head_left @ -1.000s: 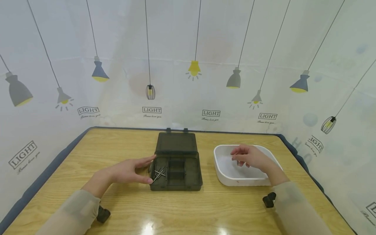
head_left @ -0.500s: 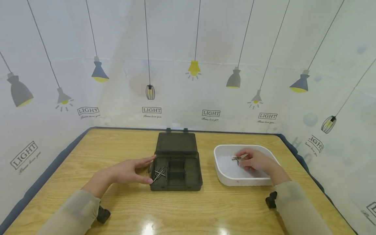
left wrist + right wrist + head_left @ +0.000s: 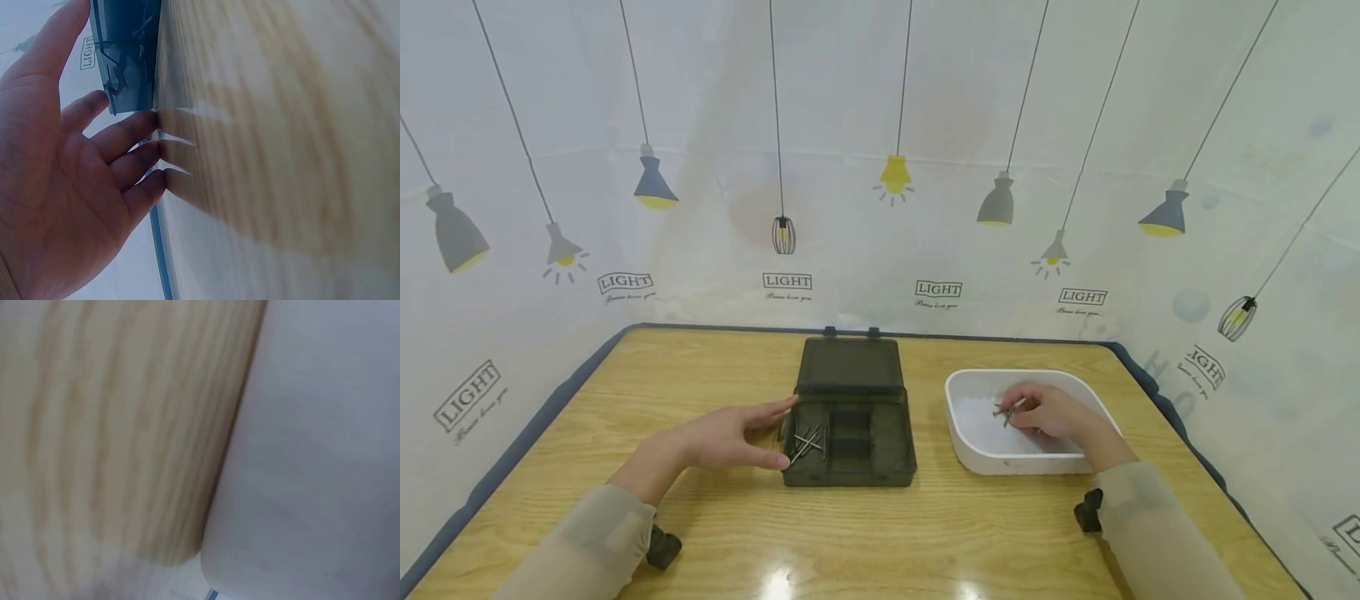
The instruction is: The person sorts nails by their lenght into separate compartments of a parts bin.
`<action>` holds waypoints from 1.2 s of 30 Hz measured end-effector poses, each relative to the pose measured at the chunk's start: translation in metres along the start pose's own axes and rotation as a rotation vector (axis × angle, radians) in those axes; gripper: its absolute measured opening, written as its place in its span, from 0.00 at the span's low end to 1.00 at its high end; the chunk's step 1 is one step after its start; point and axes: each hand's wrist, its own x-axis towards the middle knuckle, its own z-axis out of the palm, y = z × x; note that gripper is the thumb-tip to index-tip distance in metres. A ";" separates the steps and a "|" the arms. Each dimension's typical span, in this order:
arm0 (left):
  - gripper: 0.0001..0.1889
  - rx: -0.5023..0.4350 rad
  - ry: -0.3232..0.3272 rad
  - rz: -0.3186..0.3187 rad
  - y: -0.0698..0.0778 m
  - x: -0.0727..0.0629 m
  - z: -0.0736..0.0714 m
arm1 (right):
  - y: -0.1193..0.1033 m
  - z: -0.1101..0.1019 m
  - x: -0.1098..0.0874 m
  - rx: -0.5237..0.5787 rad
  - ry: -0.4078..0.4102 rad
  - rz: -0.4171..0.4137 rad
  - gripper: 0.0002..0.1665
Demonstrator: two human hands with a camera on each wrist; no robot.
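A dark see-through plastic box [image 3: 891, 442] lies with its lid [image 3: 850, 364] raised on the table. Several thin metal screws [image 3: 807, 442] sit in its left compartment. My left hand [image 3: 722, 437] rests beside the box, thumb and index finger spread along its left side; in the left wrist view the other fingers of that hand [image 3: 75, 181] reach towards the table below the box. Inside the white tray [image 3: 981, 462], my right hand [image 3: 1052, 417] has curled fingers and thumb at a few small screws [image 3: 1004, 412], pinching among them. The right wrist view shows only the tray's wall [image 3: 306, 456], not the hand.
The wooden table [image 3: 865, 533] runs between box and tray, edged in dark blue at the back and sides. A pale curtain [image 3: 842, 108] printed with lamps stands behind it. Black wrist cameras [image 3: 662, 547] hang under both sleeves.
My right hand has lowered from over the white tray to the screws inside it, then shifted its fingers slightly there. The left hand and the box have stayed put.
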 end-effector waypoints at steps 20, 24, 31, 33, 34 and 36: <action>0.55 -0.007 -0.002 0.013 0.003 -0.001 -0.001 | -0.009 -0.005 -0.007 -0.028 0.037 -0.022 0.13; 0.55 -0.003 0.002 0.005 0.005 -0.001 -0.001 | -0.012 -0.006 -0.009 -0.007 0.045 -0.024 0.14; 0.55 -0.010 0.003 -0.002 0.006 -0.002 -0.001 | -0.021 -0.002 -0.010 0.023 0.038 -0.073 0.19; 0.55 -0.011 0.004 -0.006 0.006 -0.003 -0.001 | -0.025 -0.001 -0.011 0.034 0.033 -0.085 0.19; 0.55 -0.009 0.005 -0.008 0.006 -0.003 -0.001 | -0.027 0.000 -0.011 0.043 0.033 -0.086 0.19; 0.55 -0.011 0.006 -0.010 0.006 -0.003 -0.001 | -0.032 0.001 -0.012 0.065 0.028 -0.092 0.19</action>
